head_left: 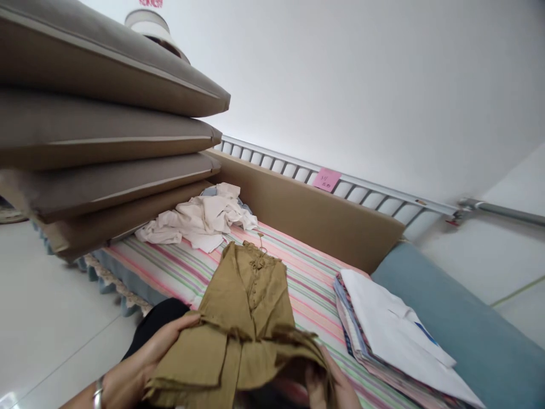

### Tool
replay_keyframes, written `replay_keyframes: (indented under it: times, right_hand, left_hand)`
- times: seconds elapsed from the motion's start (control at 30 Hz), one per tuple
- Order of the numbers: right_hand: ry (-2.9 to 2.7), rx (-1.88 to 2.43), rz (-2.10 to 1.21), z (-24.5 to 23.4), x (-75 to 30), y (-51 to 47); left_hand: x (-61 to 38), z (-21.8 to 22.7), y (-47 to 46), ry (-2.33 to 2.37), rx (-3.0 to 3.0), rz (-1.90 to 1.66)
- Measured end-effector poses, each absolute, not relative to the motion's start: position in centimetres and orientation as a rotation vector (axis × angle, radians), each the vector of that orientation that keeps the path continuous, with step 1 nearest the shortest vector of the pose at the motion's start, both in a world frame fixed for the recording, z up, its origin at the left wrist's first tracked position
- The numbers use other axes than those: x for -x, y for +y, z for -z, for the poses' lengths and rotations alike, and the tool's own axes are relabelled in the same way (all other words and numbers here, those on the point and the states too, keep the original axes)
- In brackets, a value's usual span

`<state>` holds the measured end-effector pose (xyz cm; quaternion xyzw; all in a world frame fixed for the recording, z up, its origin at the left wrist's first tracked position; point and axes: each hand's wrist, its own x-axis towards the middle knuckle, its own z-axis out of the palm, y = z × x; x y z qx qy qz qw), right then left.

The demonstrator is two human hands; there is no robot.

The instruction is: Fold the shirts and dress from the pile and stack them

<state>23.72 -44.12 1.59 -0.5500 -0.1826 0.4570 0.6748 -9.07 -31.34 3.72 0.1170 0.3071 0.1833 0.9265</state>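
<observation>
An olive-brown blouse (272, 292) with a gathered neck, a tie and small buttons lies front up on a striped sheet. Its lower part is lifted toward me. My left hand (147, 358) grips the blouse near the left cuff and hem, thumb on top. At the lower right, my right hand (330, 383) holds the other side of the hem, with some fingers inside the raised fabric. The neck end rests flat on the striped sheet (310, 255).
A crumpled heap of pale clothes (204, 216) lies beyond the blouse. To the right is a stack of folded clothes (395, 329), white on top. Large grey-brown cushions (106, 125) are piled at left. A cardboard panel (298, 210) lines the metal rail (272, 162) by the wall.
</observation>
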Motion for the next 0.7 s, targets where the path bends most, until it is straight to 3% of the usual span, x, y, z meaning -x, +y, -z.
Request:
replay_keyframes:
  times: [0.2, 0.37, 0.47, 0.57, 0.7]
  right_hand:
    - [-0.249, 1.122, -1.042, -1.2, -25.3, -31.7]
    - [-0.201, 1.180, -1.034, 2.4, -25.9, -29.0]
    - [-0.387, 1.361, -0.958, 3.7, -26.5, -31.2]
    - [-0.693, 1.662, -0.619, 4.4, -27.2, -33.4]
    - [-1.056, 1.848, -0.322, 5.1, -26.5, -34.1]
  left_hand:
    - [1.6, -2.0, -22.2, 0.776, -0.307, -0.610]
    - [-0.2, 1.4, -18.4, 0.893, -0.478, -0.942]
    - [1.4, 3.0, -18.8, 1.074, -0.924, -1.046]
    - [2.7, 4.1, -20.5, 1.196, -1.537, -1.078]
    - [2.6, 5.5, -23.3, 1.163, -2.211, -0.889]
